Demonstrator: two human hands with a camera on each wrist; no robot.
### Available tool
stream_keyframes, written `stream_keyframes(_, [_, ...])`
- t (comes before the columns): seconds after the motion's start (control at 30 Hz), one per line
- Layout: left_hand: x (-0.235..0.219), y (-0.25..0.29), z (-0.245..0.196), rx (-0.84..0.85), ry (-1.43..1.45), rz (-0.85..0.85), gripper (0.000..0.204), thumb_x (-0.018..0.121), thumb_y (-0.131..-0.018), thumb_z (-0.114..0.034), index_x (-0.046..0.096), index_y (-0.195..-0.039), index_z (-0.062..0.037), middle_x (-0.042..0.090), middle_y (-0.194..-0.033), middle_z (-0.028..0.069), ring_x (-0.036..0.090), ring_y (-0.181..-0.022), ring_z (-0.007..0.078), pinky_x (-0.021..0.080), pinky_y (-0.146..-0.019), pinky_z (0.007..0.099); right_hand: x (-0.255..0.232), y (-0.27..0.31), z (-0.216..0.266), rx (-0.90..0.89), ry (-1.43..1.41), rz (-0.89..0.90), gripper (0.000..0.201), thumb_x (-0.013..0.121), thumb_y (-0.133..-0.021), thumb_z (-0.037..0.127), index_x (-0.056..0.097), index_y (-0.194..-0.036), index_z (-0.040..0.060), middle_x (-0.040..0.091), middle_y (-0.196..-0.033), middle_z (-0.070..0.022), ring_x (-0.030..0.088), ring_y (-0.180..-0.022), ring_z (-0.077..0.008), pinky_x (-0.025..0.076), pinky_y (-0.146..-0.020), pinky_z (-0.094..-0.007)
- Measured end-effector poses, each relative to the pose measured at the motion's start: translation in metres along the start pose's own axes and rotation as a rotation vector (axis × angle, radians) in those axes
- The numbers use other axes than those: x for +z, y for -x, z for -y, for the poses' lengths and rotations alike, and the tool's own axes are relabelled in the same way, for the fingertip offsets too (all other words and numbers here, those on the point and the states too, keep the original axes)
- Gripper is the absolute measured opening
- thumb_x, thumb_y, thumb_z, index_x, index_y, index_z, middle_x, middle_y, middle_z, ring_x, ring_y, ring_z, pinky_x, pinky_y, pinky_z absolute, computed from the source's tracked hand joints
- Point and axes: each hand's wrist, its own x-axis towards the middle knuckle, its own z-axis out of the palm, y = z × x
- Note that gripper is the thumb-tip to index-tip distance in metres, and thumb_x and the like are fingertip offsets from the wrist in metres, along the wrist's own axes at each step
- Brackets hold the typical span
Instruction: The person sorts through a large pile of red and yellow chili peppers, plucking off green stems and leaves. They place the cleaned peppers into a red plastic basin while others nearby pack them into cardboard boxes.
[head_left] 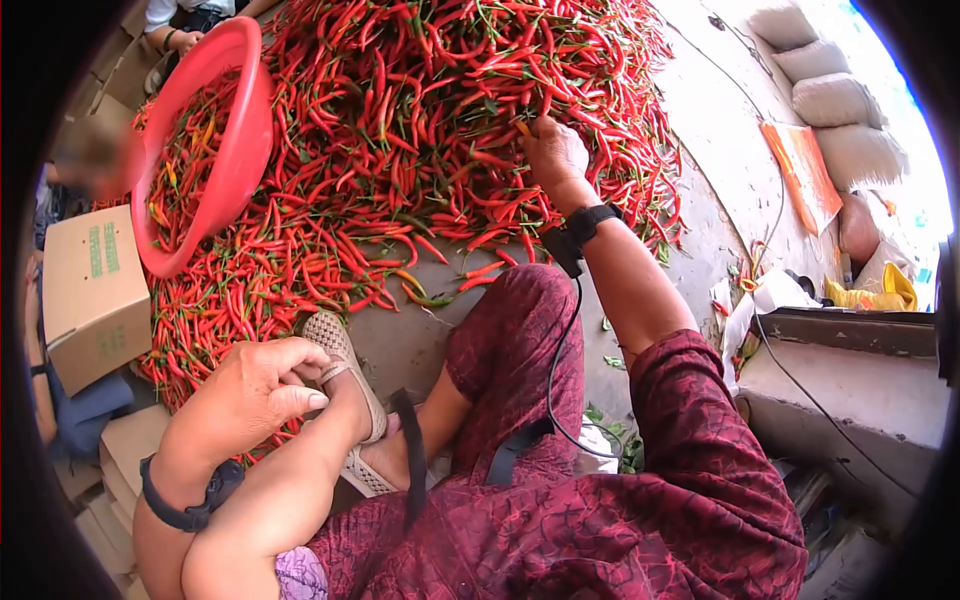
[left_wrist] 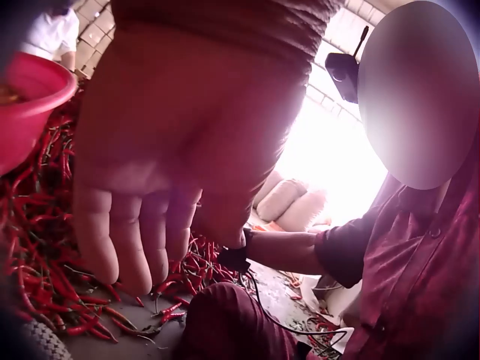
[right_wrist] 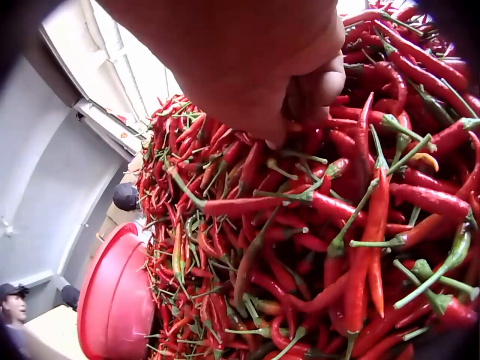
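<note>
A large heap of red chili peppers (head_left: 400,110) with green stems fills the floor in front. My right hand (head_left: 556,155) is at the heap's right part, its fingers bent and pinching a small orange chili pepper (head_left: 522,128) at the fingertips. In the right wrist view the right hand (right_wrist: 255,75) covers its own grip, above red chilies (right_wrist: 375,247). My left hand (head_left: 250,395) hangs above the bent leg near the shoe, fingers loosely bent. The left wrist view shows the left hand (left_wrist: 165,135) with its palm visible and nothing in it.
A pink-red basin (head_left: 255,130) holding chilies leans at the heap's left, beside a cardboard box (head_left: 90,270). Another person (head_left: 185,30) is at the upper left. White sacks (head_left: 840,100) line the right side. A cable (head_left: 553,370) runs from my right wrist across the knee.
</note>
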Motion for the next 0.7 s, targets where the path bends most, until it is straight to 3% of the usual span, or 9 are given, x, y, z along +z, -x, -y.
stream_keyframes(0.1, [-0.005,0.005,-0.002,-0.077,-0.103,0.032,0.027,0.065,-0.072,-0.003,0.060,-0.098,0.0024,0.064,-0.076,0.0108,0.062,-0.071,0.0141,0.049,-0.065,0.0275,0.021,0.003,0.010,-0.069,-0.042,0.075,0.024,0.069,-0.073,0.030,0.067,-0.089,0.0117,0.065,-0.081,-0.0149,0.063,-0.078,-0.0352,0.051,-0.068,-0.0441])
stream_keyframes(0.13, [-0.008,0.005,-0.002,-0.059,-0.085,0.022,0.027,0.065,-0.072,-0.003,0.060,-0.098,0.0024,0.064,-0.077,0.0109,0.062,-0.071,0.0137,0.049,-0.065,0.0274,0.021,0.013,0.019,-0.040,-0.090,0.125,0.020,0.068,-0.076,0.024,0.068,-0.086,0.0077,0.066,-0.076,-0.0123,0.064,-0.067,-0.0275,0.050,-0.058,-0.0376])
stream_keyframes(0.2, [-0.015,0.004,0.001,-0.019,-0.052,-0.002,0.027,0.065,-0.072,-0.003,0.060,-0.098,0.0025,0.064,-0.079,0.0112,0.062,-0.072,0.0130,0.049,-0.066,0.0273,0.022,0.035,0.027,0.105,-0.672,0.524,0.019,0.062,-0.083,0.021,0.065,-0.086,0.0024,0.066,-0.077,-0.0113,0.064,-0.067,-0.0167,0.052,-0.060,-0.0298])
stream_keyframes(0.27, [-0.025,0.003,0.009,-0.027,-0.009,-0.077,0.028,0.064,-0.075,-0.003,0.059,-0.102,0.0027,0.065,-0.083,0.0103,0.062,-0.078,0.0129,0.050,-0.071,0.0276,0.029,0.071,0.049,0.261,-1.184,0.647,0.015,0.058,-0.088,0.016,0.063,-0.090,0.0019,0.063,-0.074,-0.0057,0.058,-0.061,-0.0099,0.048,-0.054,-0.0245])
stream_keyframes(0.4, [-0.054,-0.006,0.064,-0.069,0.082,-0.093,0.027,0.061,-0.080,-0.006,0.059,-0.105,0.0029,0.066,-0.089,0.0089,0.061,-0.080,0.0123,0.050,-0.073,0.0273,0.043,0.114,0.101,0.493,-1.568,0.830,0.012,0.051,-0.092,0.012,0.055,-0.098,0.0024,0.061,-0.079,-0.0044,0.054,-0.057,-0.0115,0.045,-0.050,-0.0271])
stream_keyframes(0.5, [-0.055,-0.008,0.118,-0.021,0.015,-0.232,0.026,0.065,-0.079,-0.014,0.063,-0.100,0.0011,0.066,-0.083,0.0076,0.061,-0.075,0.0123,0.050,-0.067,0.0295,0.050,0.129,0.134,0.182,-1.520,0.900,0.012,0.057,-0.088,0.014,0.055,-0.081,0.0040,0.056,-0.064,-0.0039,0.050,-0.048,-0.0117,0.039,-0.045,-0.0253])
stream_keyframes(0.53, [-0.052,-0.002,0.122,-0.046,0.004,-0.254,0.026,0.066,-0.079,-0.016,0.063,-0.099,-0.0006,0.066,-0.081,0.0081,0.061,-0.075,0.0121,0.050,-0.068,0.0293,0.031,0.131,0.154,0.222,-1.449,0.922,0.012,0.059,-0.086,0.014,0.056,-0.081,0.0041,0.056,-0.062,-0.0030,0.050,-0.047,-0.0106,0.038,-0.043,-0.0246])
stream_keyframes(0.6, [-0.039,-0.004,0.134,-0.023,-0.154,-0.242,0.029,0.068,-0.076,-0.021,0.064,-0.098,-0.0022,0.066,-0.084,0.0148,0.065,-0.078,0.0219,0.050,-0.072,0.0339,0.016,0.126,0.193,0.279,-1.498,0.938,0.012,0.061,-0.085,0.013,0.056,-0.081,0.0037,0.055,-0.063,-0.0030,0.050,-0.047,-0.0100,0.037,-0.042,-0.0238])
stream_keyframes(0.7, [-0.017,-0.008,0.143,0.068,-0.115,-0.097,0.028,0.067,-0.075,-0.020,0.065,-0.096,-0.0018,0.065,-0.086,0.0176,0.064,-0.083,0.0278,0.049,-0.076,0.0369,0.009,0.098,0.267,-0.023,-1.599,0.876,0.014,0.061,-0.085,0.015,0.056,-0.083,0.0016,0.055,-0.062,-0.0032,0.051,-0.047,-0.0105,0.039,-0.042,-0.0242])
